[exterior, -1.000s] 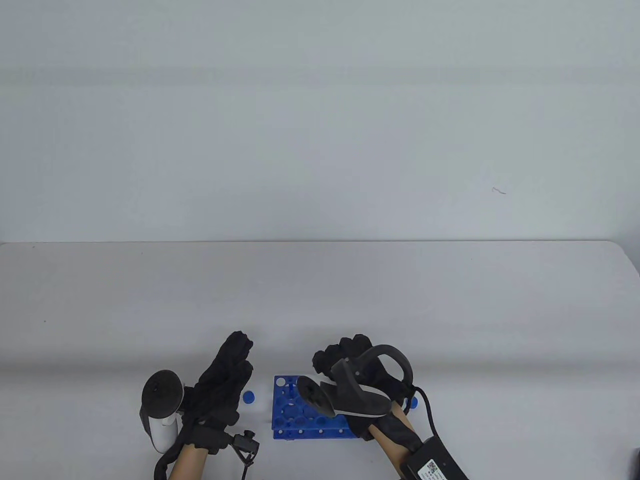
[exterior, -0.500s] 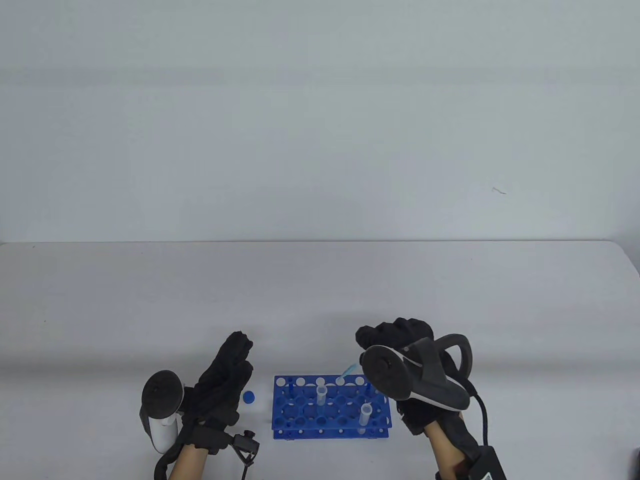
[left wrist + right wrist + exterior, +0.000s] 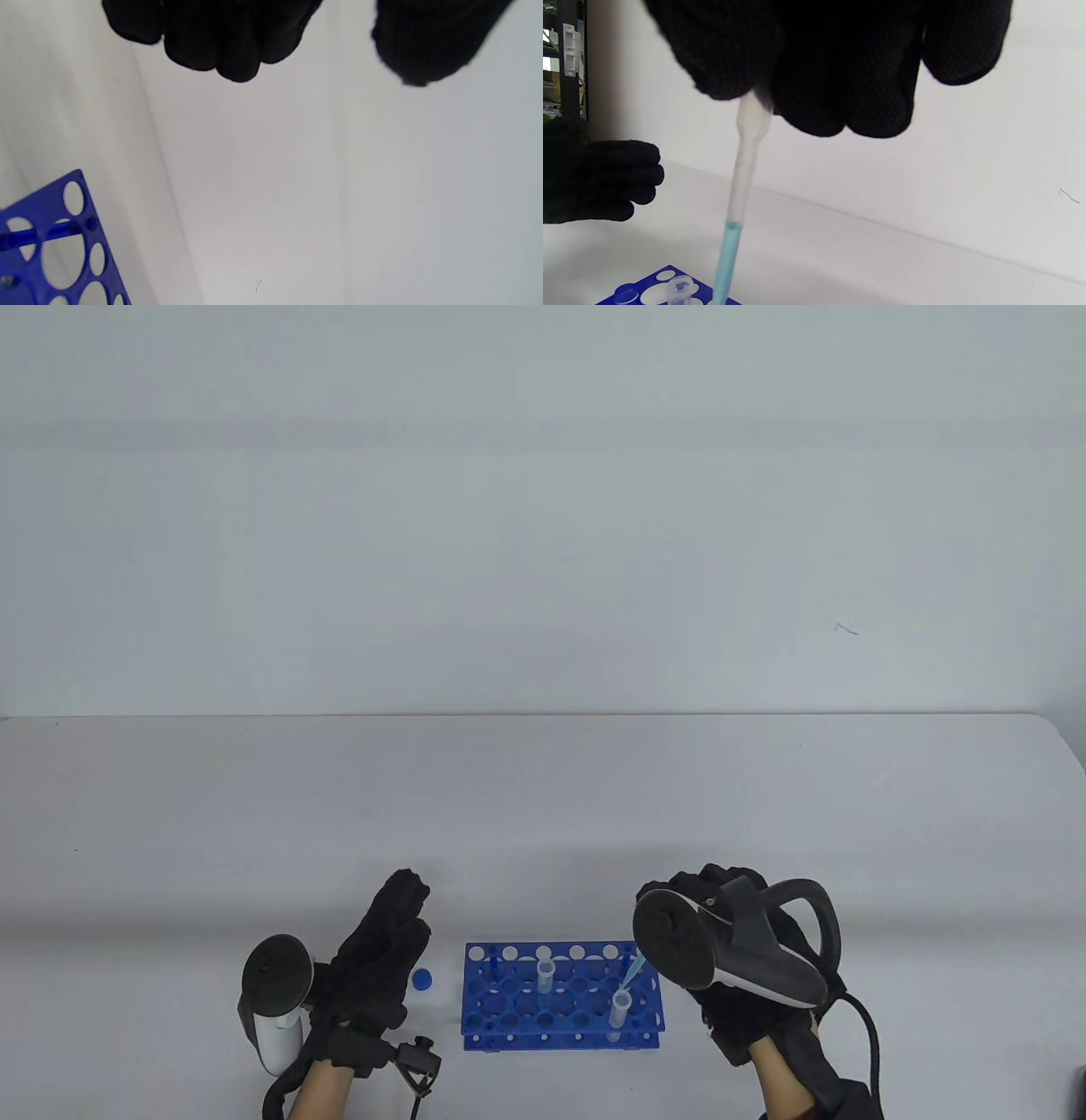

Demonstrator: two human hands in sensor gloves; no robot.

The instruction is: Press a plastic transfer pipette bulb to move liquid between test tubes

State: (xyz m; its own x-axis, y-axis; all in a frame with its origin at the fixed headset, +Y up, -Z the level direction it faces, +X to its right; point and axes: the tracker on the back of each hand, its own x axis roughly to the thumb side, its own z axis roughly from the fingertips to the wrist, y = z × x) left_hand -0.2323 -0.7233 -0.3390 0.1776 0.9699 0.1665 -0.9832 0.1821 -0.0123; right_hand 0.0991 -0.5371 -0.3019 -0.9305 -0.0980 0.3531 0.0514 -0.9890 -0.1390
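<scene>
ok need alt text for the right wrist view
A black-gloved right hand grips a clear plastic pipette with blue liquid in its lower stem, tip lowered at a blue tube rack. The other gloved hand rests at the left edge.

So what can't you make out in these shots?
- Pipette bulb: hidden inside the right hand, right wrist view; tracker covers it in the table view.
- Pipette tip: cut off by the bottom edge, right wrist view.
- Liquid level in the tubes: too small, table view.
- Rack: mostly cut off, left wrist view.

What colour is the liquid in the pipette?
Light blue, filling the lower stem of the pipette; clearest in the right wrist view.
</scene>
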